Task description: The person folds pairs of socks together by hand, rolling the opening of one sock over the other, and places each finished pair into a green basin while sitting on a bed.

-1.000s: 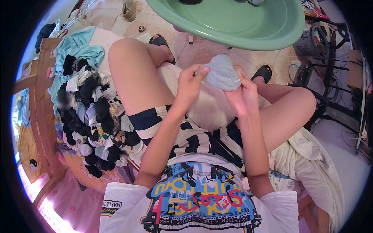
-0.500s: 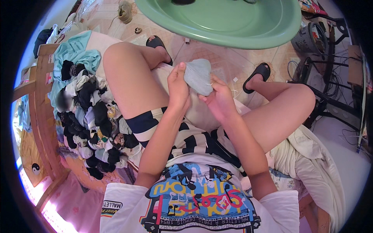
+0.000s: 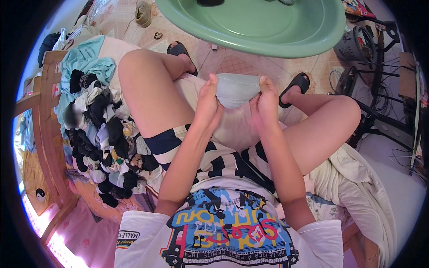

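A pale grey sock (image 3: pixel 238 91), a thin short one, is stretched between my two hands above the gap between my knees. My left hand (image 3: pixel 208 102) pinches its left edge, thumb up along the side. The right edge is gripped by my right hand (image 3: pixel 266 102), with the thumb on top and the fingers curled behind. On the bed to my left lies a big heap of balled and loose socks (image 3: pixel 117 134), mostly black, white and grey.
A large green basin (image 3: pixel 268 42) stands on the tiled floor ahead, dark items inside. Light blue cloth (image 3: pixel 89 58) lies beyond the heap, by a wooden bed rail (image 3: pixel 42 129). At right are a grey basket (image 3: pixel 355 47), a black metal frame with cables (image 3: pixel 380 111), and cream bedding (image 3: pixel 353 187).
My right hand has moved up and to the right, and its grip has shifted to the sock's upper right edge. The sock, bunched and upright before, is now pulled wide sideways.
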`<state>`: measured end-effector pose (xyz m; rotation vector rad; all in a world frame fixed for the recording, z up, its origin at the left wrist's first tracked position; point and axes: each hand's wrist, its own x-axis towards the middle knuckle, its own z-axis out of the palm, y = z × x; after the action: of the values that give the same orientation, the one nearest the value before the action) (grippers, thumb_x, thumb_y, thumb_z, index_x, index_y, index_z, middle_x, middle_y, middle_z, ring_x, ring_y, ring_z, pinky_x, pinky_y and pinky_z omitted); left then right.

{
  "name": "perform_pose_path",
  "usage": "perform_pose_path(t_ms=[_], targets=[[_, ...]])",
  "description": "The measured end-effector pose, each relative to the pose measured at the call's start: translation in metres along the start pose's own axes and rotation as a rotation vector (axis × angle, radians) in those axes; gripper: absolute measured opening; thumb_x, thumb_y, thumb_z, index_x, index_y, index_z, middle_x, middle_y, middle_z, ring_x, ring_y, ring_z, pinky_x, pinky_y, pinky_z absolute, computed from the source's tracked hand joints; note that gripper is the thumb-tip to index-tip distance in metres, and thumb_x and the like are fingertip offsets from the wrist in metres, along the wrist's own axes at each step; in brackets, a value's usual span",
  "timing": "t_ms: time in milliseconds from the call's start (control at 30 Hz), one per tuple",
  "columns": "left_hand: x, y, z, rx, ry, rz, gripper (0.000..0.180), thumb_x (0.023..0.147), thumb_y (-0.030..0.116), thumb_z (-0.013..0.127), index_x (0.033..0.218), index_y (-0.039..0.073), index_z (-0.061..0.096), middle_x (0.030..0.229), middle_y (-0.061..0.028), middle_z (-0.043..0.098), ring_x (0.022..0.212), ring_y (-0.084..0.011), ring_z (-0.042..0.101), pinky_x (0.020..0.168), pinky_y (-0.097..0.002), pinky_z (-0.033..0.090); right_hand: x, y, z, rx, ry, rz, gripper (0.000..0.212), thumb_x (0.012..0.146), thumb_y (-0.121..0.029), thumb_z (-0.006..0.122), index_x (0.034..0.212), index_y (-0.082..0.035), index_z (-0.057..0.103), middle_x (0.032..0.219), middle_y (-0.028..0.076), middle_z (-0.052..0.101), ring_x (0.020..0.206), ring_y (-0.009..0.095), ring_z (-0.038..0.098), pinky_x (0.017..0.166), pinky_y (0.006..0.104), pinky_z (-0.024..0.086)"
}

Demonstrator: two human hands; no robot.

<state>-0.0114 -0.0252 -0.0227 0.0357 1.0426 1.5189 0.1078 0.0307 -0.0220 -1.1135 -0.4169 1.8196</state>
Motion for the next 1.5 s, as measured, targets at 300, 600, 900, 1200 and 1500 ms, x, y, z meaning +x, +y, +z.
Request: perform_pose_path(t_ms=[300,600,900,1200,1500], targets=[[-0.003,0.014,-0.002,0.158,-0.137,0.104,0.041,0.102,0.042,0.047,0.114,0.004,0.054,0.107,-0.0069,0.061,0.102,-0.0173,0.059,0.093,-0.0343,0.047,-0.009,0.013,-0.010,-0.255,-0.236,0.115,0.021,0.105,-0.018,0.040,0.097,-0.007,0.057,0.076,-0.002,0.052,0.060,0.007,0.044,0.055,0.0232,0.039],[-0.003,0.016,-0.003,0.022,-0.089,0.031,0.019,0.104,0.022,0.044,0.105,0.006,0.054,0.099,-0.0047,0.060,0.098,-0.0149,0.057,0.093,-0.0325,0.044,-0.021,0.008,-0.008,-0.547,-0.194,-0.346,0.014,0.102,-0.011,0.047,0.095,0.000,0.052,0.082,0.004,0.056,0.068,0.010,0.055,0.061,0.0262,0.047],[-0.001,0.010,0.002,-0.002,0.053,0.074,0.016,0.104,0.021,0.043,0.102,0.010,0.053,0.088,-0.0002,0.056,0.082,-0.0115,0.057,0.076,-0.0293,0.049,-0.036,0.012,0.003,-0.625,-0.174,-0.423,0.014,0.102,-0.011,0.047,0.094,0.000,0.050,0.082,0.007,0.054,0.067,0.013,0.056,0.062,0.0276,0.047],[0.000,0.018,0.005,0.043,-0.066,0.042,0.019,0.102,0.026,0.049,0.093,0.010,0.052,0.072,0.0004,0.053,0.063,-0.0103,0.053,0.060,-0.0248,0.044,-0.024,0.026,0.002,-0.224,-0.095,-0.076,0.017,0.102,-0.018,0.047,0.095,-0.002,0.050,0.080,0.002,0.052,0.067,0.011,0.054,0.061,0.0252,0.046],[-0.006,0.027,-0.003,0.509,-0.018,0.463,0.023,0.100,0.026,0.056,0.089,0.006,0.057,0.076,0.0051,0.050,0.069,-0.0032,0.046,0.062,-0.0205,0.038,-0.022,-0.017,0.008,-0.608,-0.563,-0.377,0.012,0.090,-0.003,0.064,0.101,0.002,0.062,0.087,0.004,0.060,0.077,0.011,0.059,0.069,0.0235,0.050]])
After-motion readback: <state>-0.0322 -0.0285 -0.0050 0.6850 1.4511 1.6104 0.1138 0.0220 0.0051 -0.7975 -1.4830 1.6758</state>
